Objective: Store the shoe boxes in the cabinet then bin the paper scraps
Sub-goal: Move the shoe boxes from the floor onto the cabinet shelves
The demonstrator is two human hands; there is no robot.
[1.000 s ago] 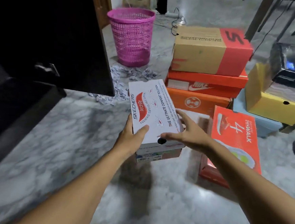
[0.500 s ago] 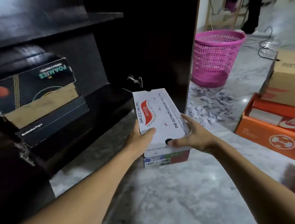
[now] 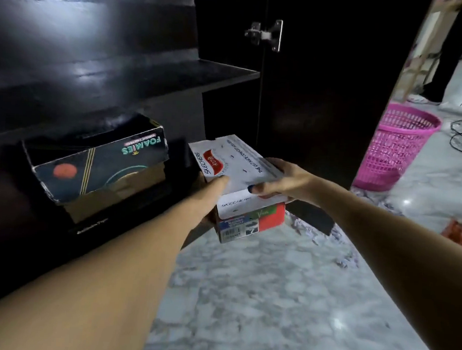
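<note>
- Dark wood fills your left side: the cabinet (image 3: 95, 53) stands open, with 1 shelf (image 3: 226, 75) up high.
- Lower down in it sits a black box (image 3: 95, 164) on top of other boxes. To the right of that stack is a dark gap.
- Your left hand (image 3: 207, 196) grips the near left corner of the white shoe box (image 3: 239, 161), thumb on the lid.
- That box is up in the air, right at the front of the cabinet. Its long side points away from you and a bit left, into the gap.
- Your right hand (image 3: 286, 177) holds the right side, fingers curled round the edge. Both hands are just as near, so I think you push it in together.
- Far right, paper scraps (image 3: 314, 231) lie on the floor (image 3: 269, 302) by the pink bin (image 3: 397, 149).
</note>
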